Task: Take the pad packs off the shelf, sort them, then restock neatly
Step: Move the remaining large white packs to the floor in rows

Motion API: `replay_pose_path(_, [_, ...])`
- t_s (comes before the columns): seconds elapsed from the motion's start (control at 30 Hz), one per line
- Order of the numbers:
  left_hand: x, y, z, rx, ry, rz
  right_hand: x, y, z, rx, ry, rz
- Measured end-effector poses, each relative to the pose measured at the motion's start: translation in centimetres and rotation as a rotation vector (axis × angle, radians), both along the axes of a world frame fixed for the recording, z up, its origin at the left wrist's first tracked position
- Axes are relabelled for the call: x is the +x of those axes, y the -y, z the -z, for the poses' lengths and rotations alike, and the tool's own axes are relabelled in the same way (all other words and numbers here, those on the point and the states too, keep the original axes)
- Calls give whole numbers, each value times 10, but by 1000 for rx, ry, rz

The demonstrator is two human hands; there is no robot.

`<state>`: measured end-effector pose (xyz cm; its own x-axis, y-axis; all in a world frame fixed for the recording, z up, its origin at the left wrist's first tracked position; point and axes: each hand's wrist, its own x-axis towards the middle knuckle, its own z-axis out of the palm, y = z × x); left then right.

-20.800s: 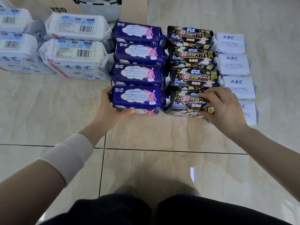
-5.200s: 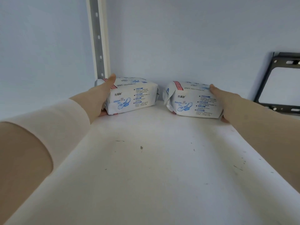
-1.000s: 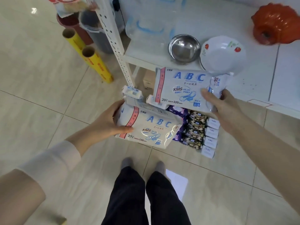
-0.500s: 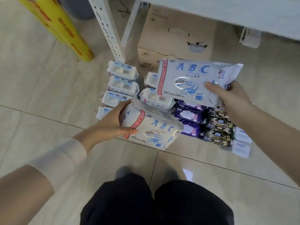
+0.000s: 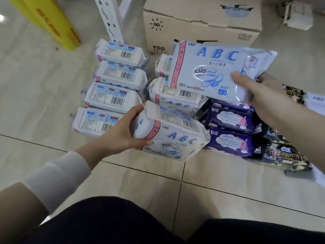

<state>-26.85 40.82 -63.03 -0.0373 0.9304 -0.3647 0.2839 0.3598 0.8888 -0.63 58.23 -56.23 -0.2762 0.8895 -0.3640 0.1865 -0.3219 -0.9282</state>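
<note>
Low over the tiled floor, my left hand (image 5: 121, 134) grips one white ABC pad pack (image 5: 172, 136) by its left end. My right hand (image 5: 260, 92) holds a second white ABC pack (image 5: 211, 71) higher up, thumb on its face. Below them lie sorted rows: several white ABC packs (image 5: 112, 95) on the left, another white pack (image 5: 175, 97) in the middle, purple packs (image 5: 230, 140) to the right, then black packs (image 5: 288, 155) and small white ABC packs (image 5: 316, 101) at the far right, partly hidden by my right arm.
A cardboard box (image 5: 202, 20) stands behind the rows. The white perforated shelf post (image 5: 109, 18) rises at the back left, with yellow rolls (image 5: 54, 23) beside it. My dark trouser legs (image 5: 123, 224) fill the bottom of the view.
The view has dropped closer to the floor rows. Both hands have come down with their white packs, the left pack now just above the front of the middle row.
</note>
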Motion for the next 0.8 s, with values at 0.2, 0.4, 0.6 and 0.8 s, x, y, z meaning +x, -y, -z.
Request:
replay_pose_path(0.2, [6,7,23,6,2,57,7,6,14,32,-28,15])
replay_pose_path(0.4, [7,13,40,-18,-96,84,14,11,21,37,-31,16])
replay_pose_path(0.6, [12,10,40,-7,-109,111,15,17,29,53,-35,15])
replay_pose_path(0.8, [10,3,47,34,-185,113,9,23,41,71,4,27])
